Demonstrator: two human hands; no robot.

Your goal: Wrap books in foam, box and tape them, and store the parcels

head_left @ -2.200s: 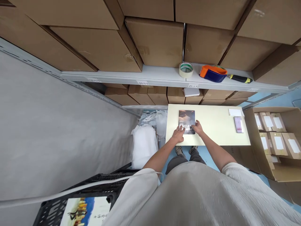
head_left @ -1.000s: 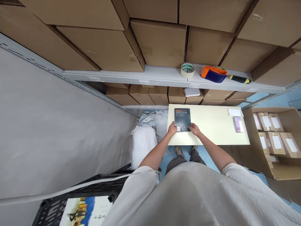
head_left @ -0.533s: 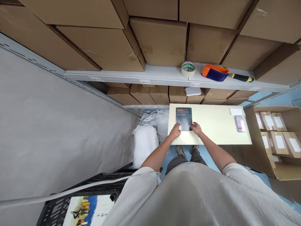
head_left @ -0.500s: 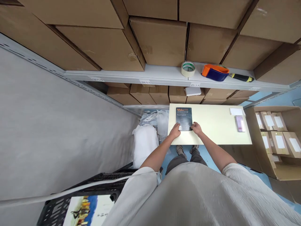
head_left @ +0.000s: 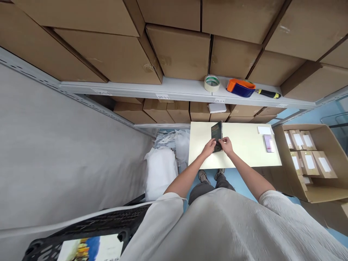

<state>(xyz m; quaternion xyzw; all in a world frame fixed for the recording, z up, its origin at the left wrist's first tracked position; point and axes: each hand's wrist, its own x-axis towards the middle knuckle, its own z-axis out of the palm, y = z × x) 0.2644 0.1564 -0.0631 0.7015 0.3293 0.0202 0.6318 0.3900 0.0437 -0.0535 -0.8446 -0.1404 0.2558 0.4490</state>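
Observation:
A dark-covered book (head_left: 216, 132) is tilted up on its edge above the pale yellow tabletop (head_left: 241, 152), its spine or page edge turned toward the right. My left hand (head_left: 209, 147) grips its lower left side, fingers closed on it. My right hand (head_left: 226, 145) pinches the lower right edge. The fingers of both hands nearly meet at the book's bottom. Toward the table's right end lie a white slip (head_left: 264, 130) and a purple item (head_left: 268, 143), blurred over.
A shelf (head_left: 185, 92) of cardboard boxes carries a tape roll (head_left: 212, 83), an orange-blue tape dispenser (head_left: 241, 88) and a black-yellow cutter (head_left: 268, 94). White packing sheets (head_left: 161, 172) stand left of the table. An open carton (head_left: 323, 190) holds small boxes. Behind on the left is a black crate (head_left: 43, 250).
The book was lying flat with its back cover up; now it is turned up on its edge. My right hand has come closer to the left one. The view shifted slightly right.

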